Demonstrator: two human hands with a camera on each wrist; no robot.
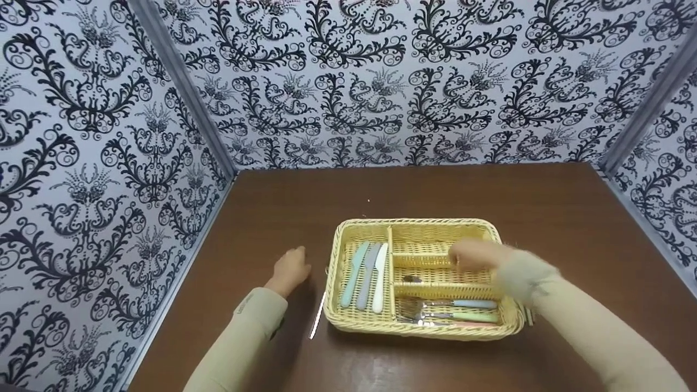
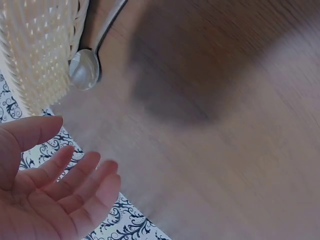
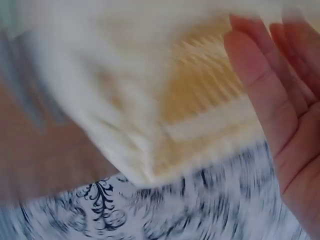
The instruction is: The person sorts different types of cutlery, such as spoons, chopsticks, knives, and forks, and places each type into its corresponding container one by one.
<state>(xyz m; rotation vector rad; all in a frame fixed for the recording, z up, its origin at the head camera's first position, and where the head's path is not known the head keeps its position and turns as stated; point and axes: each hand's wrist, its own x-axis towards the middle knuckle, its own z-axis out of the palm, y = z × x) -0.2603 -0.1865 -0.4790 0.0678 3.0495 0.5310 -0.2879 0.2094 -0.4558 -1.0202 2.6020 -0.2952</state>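
A pale wicker cutlery basket point(image 1: 359, 222) stands on the table, divided into compartments. Its left compartment holds a green, a grey and a white knife point(image 1: 380, 280). Forks with coloured handles point(image 1: 474, 304) lie in the near right compartment. My right hand point(image 1: 479, 255) hovers over the right part of the basket, blurred; in the right wrist view its fingers point(image 3: 260, 75) are loosely extended with nothing visible between them. Left of the basket, my left hand point(image 2: 55, 195) is held with relaxed fingers, empty. Close to it, a metal spoon point(image 2: 85, 70) lies along the basket's side.
In the middle right compartment shows a small dark oval end point(image 1: 412, 279) of a utensil. Thin greyish handles point(image 1: 529, 316) lie on the table beside the basket's right side. Patterned wall panels point(image 1: 348, 98) enclose the brown table point(image 1: 283, 201) at the back and both sides.
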